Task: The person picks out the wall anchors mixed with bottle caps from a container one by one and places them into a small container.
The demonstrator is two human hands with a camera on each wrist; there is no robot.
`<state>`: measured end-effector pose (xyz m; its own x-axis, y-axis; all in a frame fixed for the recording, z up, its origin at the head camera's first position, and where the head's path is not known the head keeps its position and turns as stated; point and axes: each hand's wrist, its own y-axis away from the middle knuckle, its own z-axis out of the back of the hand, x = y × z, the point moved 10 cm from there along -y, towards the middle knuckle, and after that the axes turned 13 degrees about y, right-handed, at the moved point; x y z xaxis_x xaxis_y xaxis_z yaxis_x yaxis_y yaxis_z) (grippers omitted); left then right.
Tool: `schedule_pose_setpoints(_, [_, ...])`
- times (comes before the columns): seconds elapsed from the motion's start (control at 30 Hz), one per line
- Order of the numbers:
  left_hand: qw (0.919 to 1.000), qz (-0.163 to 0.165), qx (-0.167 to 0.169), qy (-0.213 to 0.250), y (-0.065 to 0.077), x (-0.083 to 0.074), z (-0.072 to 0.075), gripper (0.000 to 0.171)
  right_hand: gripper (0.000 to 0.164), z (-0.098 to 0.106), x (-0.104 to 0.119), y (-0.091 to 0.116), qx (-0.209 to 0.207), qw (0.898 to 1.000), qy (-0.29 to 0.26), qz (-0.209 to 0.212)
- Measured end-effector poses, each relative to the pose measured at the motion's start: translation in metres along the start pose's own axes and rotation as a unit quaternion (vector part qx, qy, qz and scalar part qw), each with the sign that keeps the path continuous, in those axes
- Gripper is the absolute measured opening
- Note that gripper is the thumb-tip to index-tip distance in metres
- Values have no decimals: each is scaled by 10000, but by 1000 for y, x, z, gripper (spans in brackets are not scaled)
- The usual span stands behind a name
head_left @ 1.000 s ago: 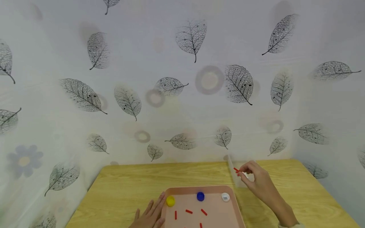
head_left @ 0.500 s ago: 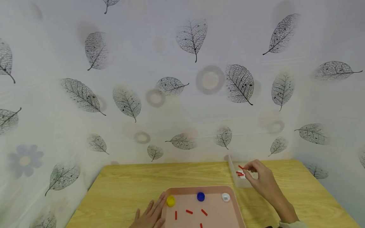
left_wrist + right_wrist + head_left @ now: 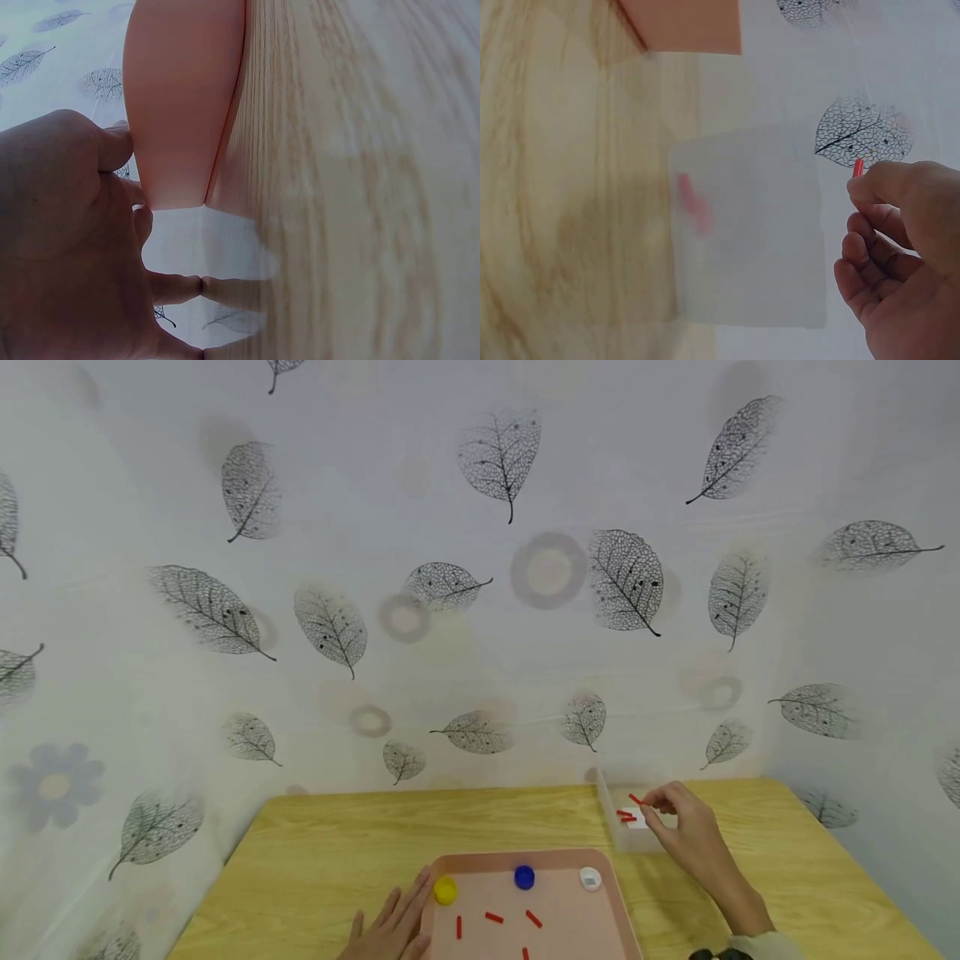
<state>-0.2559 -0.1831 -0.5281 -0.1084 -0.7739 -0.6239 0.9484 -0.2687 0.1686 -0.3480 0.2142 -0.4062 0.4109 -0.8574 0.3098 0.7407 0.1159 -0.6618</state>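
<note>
My right hand (image 3: 690, 831) pinches a short red stick (image 3: 636, 799) between thumb and fingertips, above a translucent plastic box (image 3: 628, 843). In the right wrist view the stick's end (image 3: 858, 166) pokes out beyond the thumb, and the box wall (image 3: 754, 255) stands beside the hand. A few more red sticks (image 3: 627, 819) lie inside the box. My left hand (image 3: 392, 928) rests at the left rim of a pink tray (image 3: 555, 858), fingers extended. From the left wrist, that hand (image 3: 67, 240) appears against the tray's outer wall (image 3: 180, 105), with fingertips on the wooden table.
Along the tray's far side sit a yellow cap (image 3: 446, 890), a blue cap (image 3: 524, 877) and a white cap (image 3: 591, 879). Several red sticks (image 3: 494, 917) lie spread on the tray floor. A leaf-patterned wall covering (image 3: 480, 660) rises behind the table (image 3: 337, 835).
My right hand, with the red stick pinched, has shifted slightly to the right over the box, and the sticks inside show more clearly. The left hand has stayed at the tray.
</note>
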Motion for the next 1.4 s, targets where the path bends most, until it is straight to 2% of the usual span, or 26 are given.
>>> schedule_pose_setpoints(0.1, [9999,96,38,-103,1,1,-1,65,17,-4,-5,2,-25,10000,59,-28])
schedule_pose_setpoints(0.23, [9998,122,177,-4,5,1,-2,66,17,-10,-9,4,-49,9999,155,-45])
schedule_pose_setpoints(0.33, [9998,108,149,13,6,-1,-1,66,18,-12,-10,5,-72,9998,181,-10])
schedule_pose_setpoints(0.43, [9998,90,55,-159,5,-2,0,66,18,-14,-11,6,-92,9997,212,20])
schedule_pose_setpoints(0.7, [9999,96,117,71,4,1,-1,65,16,-17,-14,6,-77,9998,183,-53])
schedule_pose_setpoints(0.87, [9986,111,367,378,7,2,-2,66,17,-18,-16,5,-67,9998,179,-95])
schedule_pose_setpoints(1.17, [9997,90,186,165,5,1,-1,66,15,-20,-16,7,69,9997,155,-193])
schedule_pose_setpoints(1.27, [9990,82,332,288,7,3,-3,66,15,-19,-15,7,38,9997,153,-172])
schedule_pose_setpoints(1.3, [9987,65,388,338,8,2,-3,66,14,-19,-15,6,19,9998,141,-163])
schedule_pose_setpoints(1.4, [9979,-268,581,-75,12,-2,-4,81,14,-19,-15,5,-43,9998,139,-120])
